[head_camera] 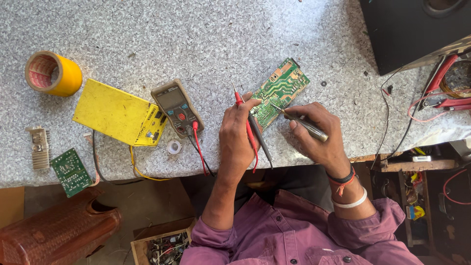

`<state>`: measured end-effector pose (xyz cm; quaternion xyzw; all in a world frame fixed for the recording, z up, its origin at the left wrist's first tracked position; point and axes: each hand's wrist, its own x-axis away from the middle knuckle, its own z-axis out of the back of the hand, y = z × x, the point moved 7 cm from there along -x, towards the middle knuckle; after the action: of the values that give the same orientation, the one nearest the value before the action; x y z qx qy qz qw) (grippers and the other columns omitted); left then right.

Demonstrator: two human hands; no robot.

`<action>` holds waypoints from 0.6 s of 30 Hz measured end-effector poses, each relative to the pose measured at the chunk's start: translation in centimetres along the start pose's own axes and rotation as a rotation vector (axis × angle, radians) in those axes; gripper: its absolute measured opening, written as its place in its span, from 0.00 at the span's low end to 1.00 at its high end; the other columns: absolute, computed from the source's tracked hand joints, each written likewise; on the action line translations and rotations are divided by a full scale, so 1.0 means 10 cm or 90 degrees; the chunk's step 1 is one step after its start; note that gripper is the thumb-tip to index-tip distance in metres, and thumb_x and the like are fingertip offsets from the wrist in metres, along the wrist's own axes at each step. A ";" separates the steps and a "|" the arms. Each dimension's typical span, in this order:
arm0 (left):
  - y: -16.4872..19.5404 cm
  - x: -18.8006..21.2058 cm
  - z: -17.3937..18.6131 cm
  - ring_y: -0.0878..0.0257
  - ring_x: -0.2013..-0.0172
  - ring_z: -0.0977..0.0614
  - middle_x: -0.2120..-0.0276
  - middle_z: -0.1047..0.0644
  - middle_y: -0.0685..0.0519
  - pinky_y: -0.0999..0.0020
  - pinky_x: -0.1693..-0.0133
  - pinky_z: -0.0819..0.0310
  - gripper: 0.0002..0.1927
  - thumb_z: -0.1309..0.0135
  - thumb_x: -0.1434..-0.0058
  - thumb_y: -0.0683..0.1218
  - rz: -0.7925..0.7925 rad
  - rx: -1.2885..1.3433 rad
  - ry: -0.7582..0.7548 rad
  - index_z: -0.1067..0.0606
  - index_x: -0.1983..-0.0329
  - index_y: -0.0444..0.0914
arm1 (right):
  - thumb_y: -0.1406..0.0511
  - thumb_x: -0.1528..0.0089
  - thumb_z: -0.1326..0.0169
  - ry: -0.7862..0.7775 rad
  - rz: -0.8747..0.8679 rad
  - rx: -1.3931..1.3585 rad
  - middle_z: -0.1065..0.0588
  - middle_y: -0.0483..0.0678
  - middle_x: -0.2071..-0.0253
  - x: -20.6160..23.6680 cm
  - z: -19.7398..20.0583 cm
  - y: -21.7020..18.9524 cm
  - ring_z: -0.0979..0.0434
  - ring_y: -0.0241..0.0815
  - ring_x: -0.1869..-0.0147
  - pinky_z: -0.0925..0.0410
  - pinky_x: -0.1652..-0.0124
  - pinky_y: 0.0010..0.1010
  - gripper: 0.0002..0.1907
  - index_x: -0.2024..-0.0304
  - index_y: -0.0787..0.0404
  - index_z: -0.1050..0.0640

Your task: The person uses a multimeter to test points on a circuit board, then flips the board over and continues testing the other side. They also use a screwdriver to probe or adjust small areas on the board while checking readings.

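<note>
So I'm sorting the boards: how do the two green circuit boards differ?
The larger circuit board lies mid-table under both hands, the left hand steadying it and the right hand putting a tool to it. The smaller circuit board sits untouched at the table's near-left edge, overhanging it. Both are green and rectangular.

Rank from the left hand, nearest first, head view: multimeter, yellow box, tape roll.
From the left hand:
1. Multimeter, just to its left in the picture.
2. Yellow box, further left, past the meter.
3. Tape roll, far left, toward the table's back.
</note>
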<state>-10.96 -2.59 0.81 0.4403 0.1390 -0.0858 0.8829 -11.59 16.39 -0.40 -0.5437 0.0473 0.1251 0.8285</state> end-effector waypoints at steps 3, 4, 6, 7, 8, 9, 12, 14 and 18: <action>0.00 0.00 0.00 0.44 0.41 0.22 0.40 0.24 0.43 0.51 0.42 0.27 0.20 0.46 0.35 0.37 -0.008 0.003 0.003 0.29 0.40 0.41 | 0.68 0.38 0.42 -0.002 0.005 0.004 0.19 0.49 0.57 0.00 0.00 -0.01 0.22 0.38 0.59 0.31 0.58 0.27 0.13 0.51 0.61 0.19; 0.01 0.00 0.00 0.44 0.41 0.21 0.40 0.24 0.43 0.51 0.42 0.27 0.20 0.46 0.35 0.37 -0.007 0.002 0.005 0.29 0.40 0.41 | 0.68 0.38 0.42 -0.002 0.005 0.002 0.19 0.49 0.57 -0.01 0.00 -0.01 0.22 0.38 0.58 0.31 0.58 0.27 0.13 0.51 0.61 0.19; 0.01 0.00 -0.01 0.44 0.41 0.21 0.40 0.24 0.43 0.51 0.42 0.27 0.21 0.46 0.36 0.36 -0.006 0.002 0.008 0.28 0.40 0.41 | 0.68 0.37 0.43 -0.002 0.006 -0.002 0.19 0.49 0.57 -0.01 0.01 -0.01 0.22 0.38 0.58 0.31 0.57 0.27 0.12 0.50 0.61 0.19; 0.01 0.00 -0.01 0.44 0.42 0.21 0.40 0.24 0.43 0.51 0.42 0.27 0.21 0.46 0.36 0.36 -0.004 0.002 0.006 0.28 0.40 0.41 | 0.68 0.37 0.42 -0.002 0.004 0.003 0.19 0.49 0.57 -0.01 0.01 -0.01 0.22 0.38 0.58 0.31 0.58 0.27 0.13 0.50 0.61 0.19; 0.01 0.00 -0.01 0.45 0.42 0.21 0.40 0.24 0.43 0.51 0.42 0.27 0.21 0.46 0.36 0.36 -0.002 0.003 0.005 0.28 0.40 0.41 | 0.68 0.38 0.42 -0.002 0.001 0.008 0.19 0.49 0.57 -0.01 0.01 -0.01 0.22 0.38 0.59 0.31 0.59 0.28 0.13 0.51 0.61 0.19; 0.00 0.00 -0.01 0.45 0.42 0.21 0.40 0.24 0.43 0.52 0.42 0.27 0.21 0.46 0.36 0.36 0.001 0.004 0.003 0.28 0.40 0.41 | 0.68 0.38 0.42 -0.002 -0.001 0.012 0.19 0.49 0.58 -0.01 0.01 -0.01 0.23 0.38 0.60 0.31 0.59 0.28 0.13 0.51 0.61 0.19; 0.00 0.00 -0.01 0.45 0.42 0.22 0.40 0.24 0.43 0.51 0.43 0.27 0.22 0.46 0.37 0.36 0.005 0.002 0.000 0.28 0.40 0.41 | 0.68 0.38 0.42 -0.003 0.006 0.012 0.19 0.49 0.57 -0.01 0.00 -0.02 0.23 0.38 0.59 0.31 0.58 0.28 0.13 0.50 0.61 0.19; 0.00 0.00 -0.01 0.45 0.42 0.22 0.40 0.24 0.44 0.51 0.42 0.27 0.22 0.46 0.37 0.35 0.002 0.001 0.003 0.28 0.40 0.41 | 0.68 0.38 0.42 -0.003 0.004 0.010 0.19 0.49 0.57 -0.01 0.00 -0.02 0.22 0.38 0.59 0.31 0.58 0.28 0.13 0.50 0.61 0.19; -0.01 0.00 -0.01 0.45 0.41 0.22 0.39 0.24 0.44 0.51 0.42 0.27 0.22 0.47 0.37 0.35 -0.001 -0.004 0.003 0.28 0.40 0.41 | 0.68 0.38 0.42 -0.006 -0.007 0.014 0.19 0.49 0.58 -0.02 0.00 -0.01 0.23 0.38 0.60 0.31 0.59 0.28 0.13 0.50 0.61 0.19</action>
<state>-10.96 -2.59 0.71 0.4373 0.1415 -0.0852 0.8840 -11.72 16.32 -0.24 -0.5342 0.0418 0.1229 0.8353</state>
